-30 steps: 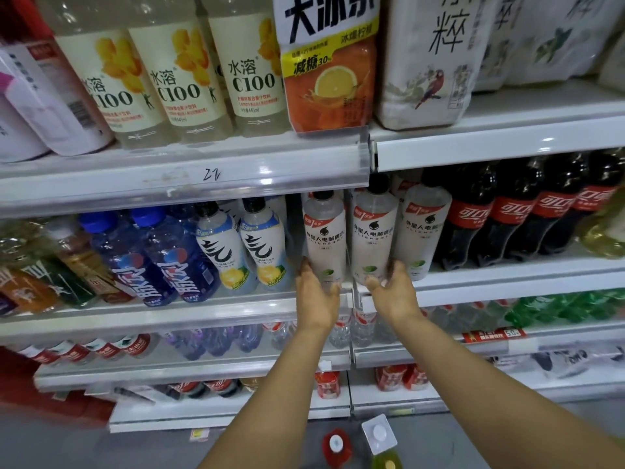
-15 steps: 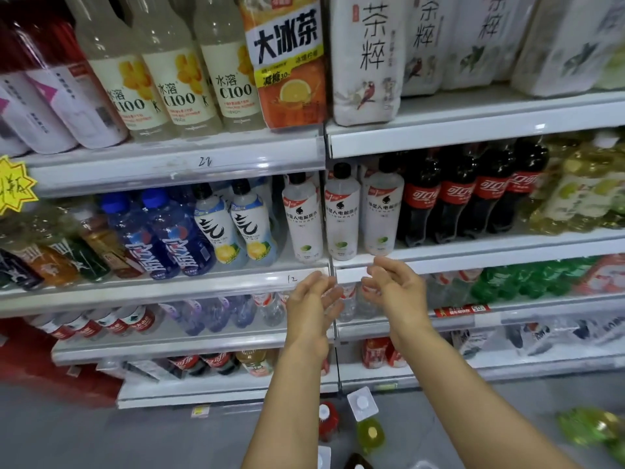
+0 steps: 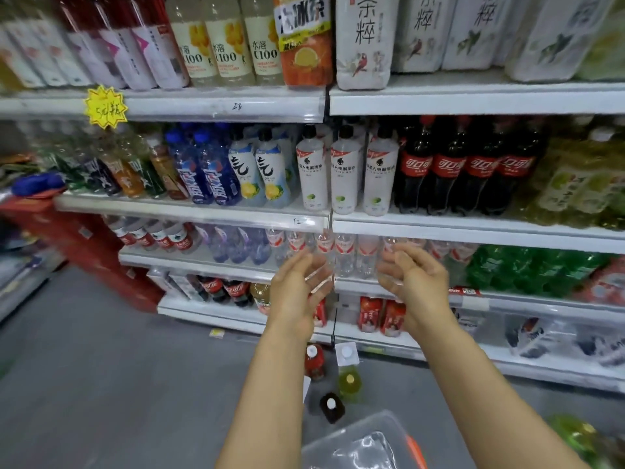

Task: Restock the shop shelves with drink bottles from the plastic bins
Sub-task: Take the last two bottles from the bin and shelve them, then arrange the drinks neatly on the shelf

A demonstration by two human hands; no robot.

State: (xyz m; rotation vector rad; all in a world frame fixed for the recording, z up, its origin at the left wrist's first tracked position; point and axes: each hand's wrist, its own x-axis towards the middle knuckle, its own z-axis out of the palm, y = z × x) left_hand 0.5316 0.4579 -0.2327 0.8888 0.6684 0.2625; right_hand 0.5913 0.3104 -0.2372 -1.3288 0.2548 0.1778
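Faces white metal shop shelves [image 3: 473,228] packed with drink bottles. Holds left hand [image 3: 297,292] and right hand [image 3: 419,286] up side by side, apart, palms turned toward each other, in front of a row of clear red-labelled water bottles [image 3: 345,255] on a lower shelf. Grips nothing: left fingers [image 3: 316,265] loosely curved and spread, right fingers [image 3: 394,262] likewise, half open. Cannot tell whether fingertips touch the water bottles; too blurred. Finds three white-labelled black-capped bottles [image 3: 345,177] upright one shelf above the hands, at the shelf joint, just left of dark red-labelled cola bottles [image 3: 449,167] and just right of pale blue lemon-print bottles [image 3: 257,174]. Places clear plastic bin [image 3: 358,441] near, at bottom edge, between the forearms, on grey floor [image 3: 101,384]. Spots three loose bottles standing on the floor just beyond the bin: red white-capped bottle [image 3: 314,362], yellow-green bottle with white square top [image 3: 348,377], dark brown bottle [image 3: 332,407]. Spots yellow starburst paper tag [image 3: 105,106] far left on an upper shelf edge.
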